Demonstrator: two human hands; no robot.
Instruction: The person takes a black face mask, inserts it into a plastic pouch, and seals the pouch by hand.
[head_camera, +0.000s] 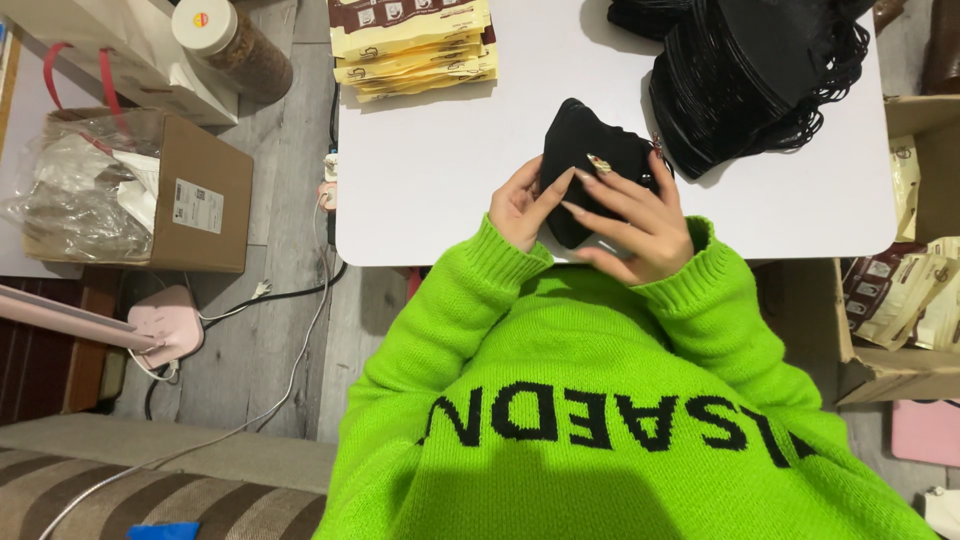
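Fingers of both the left hand (518, 208) and right hand (632, 225) clasp a black pouch (585, 160) on the white table (440, 160).

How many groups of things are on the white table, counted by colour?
Black: 2, the small black pouch held by the left hand and right hand, and the large heap of black pouches.
Yellow and brown: 1, the stack of flat packets.
Total: 3 groups on the white table.

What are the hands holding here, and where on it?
Both hands hold a small black pouch: left hand at its left edge, right hand across its lower front.
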